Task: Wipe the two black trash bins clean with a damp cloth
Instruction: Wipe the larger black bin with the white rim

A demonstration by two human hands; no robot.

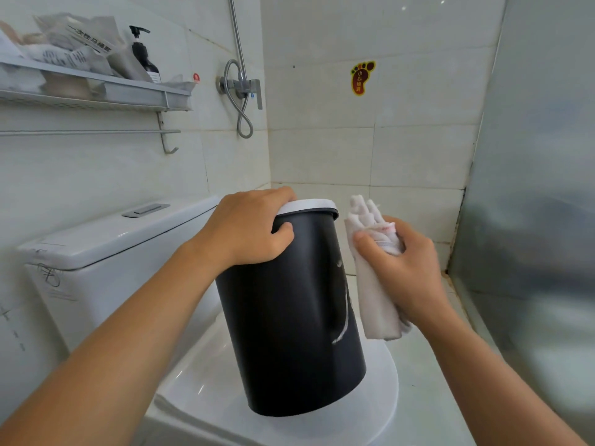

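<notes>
A black trash bin with a white rim stands tilted on the closed toilet lid. My left hand grips the bin's top rim, fingers over the edge and thumb on the black wall. My right hand holds a bunched white cloth just to the right of the bin, close to its side. A pale streak runs down the bin's right side. Only one bin is in view.
The toilet tank stands at the left. Above it hang a wall shelf with packets and a pump bottle, and a towel rail. A shower valve and hose are on the wall. A frosted glass panel closes the right.
</notes>
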